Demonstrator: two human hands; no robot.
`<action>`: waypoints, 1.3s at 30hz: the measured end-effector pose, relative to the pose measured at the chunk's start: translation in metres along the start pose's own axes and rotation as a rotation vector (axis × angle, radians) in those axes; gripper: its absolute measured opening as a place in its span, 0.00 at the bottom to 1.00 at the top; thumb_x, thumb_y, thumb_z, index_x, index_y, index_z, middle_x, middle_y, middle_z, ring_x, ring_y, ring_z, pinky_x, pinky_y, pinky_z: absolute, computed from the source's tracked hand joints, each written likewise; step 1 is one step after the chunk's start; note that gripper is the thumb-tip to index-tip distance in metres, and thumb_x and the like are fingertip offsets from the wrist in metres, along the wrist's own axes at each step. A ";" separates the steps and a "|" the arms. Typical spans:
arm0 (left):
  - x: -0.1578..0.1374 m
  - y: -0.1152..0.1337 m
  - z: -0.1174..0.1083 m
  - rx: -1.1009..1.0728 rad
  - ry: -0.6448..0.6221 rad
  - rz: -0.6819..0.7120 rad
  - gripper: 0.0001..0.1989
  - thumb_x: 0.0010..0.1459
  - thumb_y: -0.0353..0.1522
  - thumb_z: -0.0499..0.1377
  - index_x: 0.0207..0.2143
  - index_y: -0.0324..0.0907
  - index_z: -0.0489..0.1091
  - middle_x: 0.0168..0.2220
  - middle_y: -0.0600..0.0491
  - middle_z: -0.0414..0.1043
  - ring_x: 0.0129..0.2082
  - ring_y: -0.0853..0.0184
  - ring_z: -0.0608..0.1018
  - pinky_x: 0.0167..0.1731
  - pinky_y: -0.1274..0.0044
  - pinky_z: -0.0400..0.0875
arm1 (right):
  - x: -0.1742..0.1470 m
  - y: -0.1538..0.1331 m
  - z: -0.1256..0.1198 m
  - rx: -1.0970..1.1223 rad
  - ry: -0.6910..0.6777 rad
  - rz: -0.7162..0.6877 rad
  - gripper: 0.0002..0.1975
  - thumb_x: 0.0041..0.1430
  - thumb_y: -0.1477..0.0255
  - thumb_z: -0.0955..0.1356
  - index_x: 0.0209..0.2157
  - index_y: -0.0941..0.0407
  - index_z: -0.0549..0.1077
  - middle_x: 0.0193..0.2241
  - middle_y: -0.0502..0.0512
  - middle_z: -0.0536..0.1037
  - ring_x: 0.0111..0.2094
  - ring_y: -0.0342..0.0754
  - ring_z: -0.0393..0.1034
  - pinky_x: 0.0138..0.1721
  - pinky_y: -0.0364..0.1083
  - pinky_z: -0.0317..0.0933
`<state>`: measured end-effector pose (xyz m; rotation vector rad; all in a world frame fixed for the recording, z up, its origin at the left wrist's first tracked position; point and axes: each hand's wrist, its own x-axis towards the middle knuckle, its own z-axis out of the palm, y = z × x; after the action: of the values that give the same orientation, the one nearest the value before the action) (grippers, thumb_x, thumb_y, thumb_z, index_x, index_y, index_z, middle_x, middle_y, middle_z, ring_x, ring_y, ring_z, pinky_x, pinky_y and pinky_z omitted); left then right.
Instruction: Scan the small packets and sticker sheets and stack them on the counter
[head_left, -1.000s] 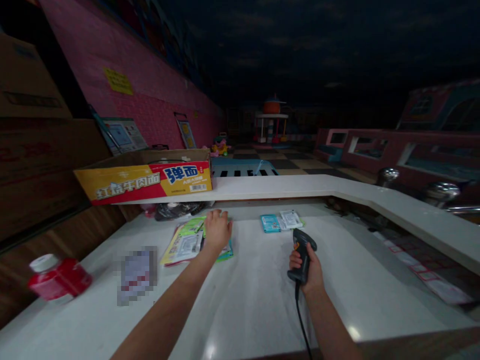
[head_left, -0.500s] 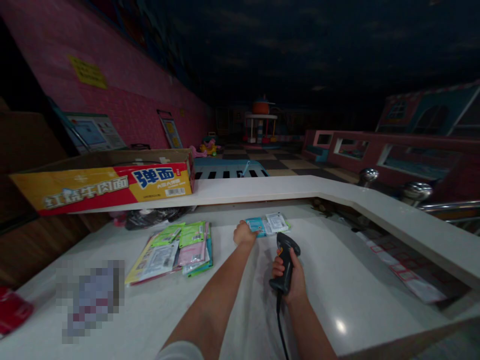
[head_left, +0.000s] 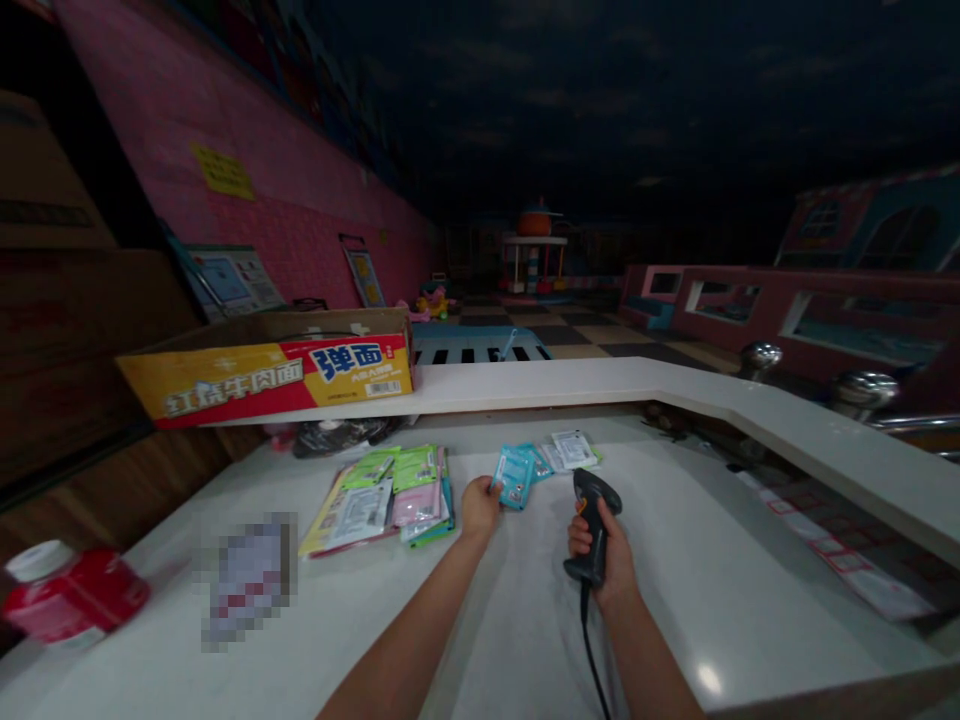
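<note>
My left hand (head_left: 481,508) is closed on the edge of a flat blue packet (head_left: 514,477), pinched at its left side. Behind that packet, another blue packet (head_left: 540,463) and some white packets (head_left: 572,449) lie overlapping on the white counter (head_left: 525,620). In my right hand (head_left: 616,550) is a black barcode scanner (head_left: 595,525), its handle wrapped by my fingers and its head pointing up and away. A cable (head_left: 590,640) runs from its base toward the front edge. Left of my left hand rests a pile of green, pink, yellow and white packets (head_left: 386,495).
A red and yellow cardboard box (head_left: 300,380) stands on the raised white ledge (head_left: 540,379). On the left are a red bottle with a white cap (head_left: 75,595) and a blurred-out item (head_left: 251,580). Printed sheets (head_left: 840,550) lie under the ledge at right.
My left hand has drawn one blue packet toward me, off the row, and tilted it up. The scanner stays in my right hand. The whole view has shifted slightly left.
</note>
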<state>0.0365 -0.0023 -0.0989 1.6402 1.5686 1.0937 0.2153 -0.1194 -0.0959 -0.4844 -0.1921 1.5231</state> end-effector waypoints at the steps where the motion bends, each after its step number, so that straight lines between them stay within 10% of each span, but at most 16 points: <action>1: -0.009 -0.005 -0.004 -0.028 0.015 0.038 0.09 0.52 0.35 0.55 0.24 0.41 0.68 0.21 0.54 0.71 0.26 0.66 0.76 0.25 0.78 0.68 | 0.000 0.001 0.000 -0.022 -0.002 0.005 0.18 0.47 0.60 0.74 0.32 0.57 0.69 0.18 0.43 0.62 0.15 0.36 0.56 0.13 0.35 0.53; 15: -0.037 -0.009 -0.012 -0.209 0.029 0.121 0.07 0.56 0.34 0.50 0.30 0.42 0.63 0.23 0.57 0.67 0.21 0.70 0.73 0.24 0.80 0.66 | -0.063 0.031 0.038 -0.753 0.138 -0.015 0.23 0.49 0.50 0.70 0.35 0.56 0.69 0.13 0.45 0.68 0.10 0.40 0.58 0.08 0.38 0.51; 39: -0.039 -0.007 -0.014 -0.270 0.054 0.116 0.08 0.56 0.36 0.50 0.31 0.42 0.65 0.26 0.55 0.69 0.24 0.69 0.73 0.25 0.79 0.68 | -0.037 0.023 0.041 -0.677 0.135 0.129 0.23 0.51 0.49 0.69 0.31 0.56 0.68 0.12 0.44 0.65 0.11 0.40 0.58 0.10 0.37 0.50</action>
<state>0.0229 -0.0417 -0.1046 1.5441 1.3053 1.3564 0.1749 -0.1492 -0.0624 -1.1504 -0.5878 1.5230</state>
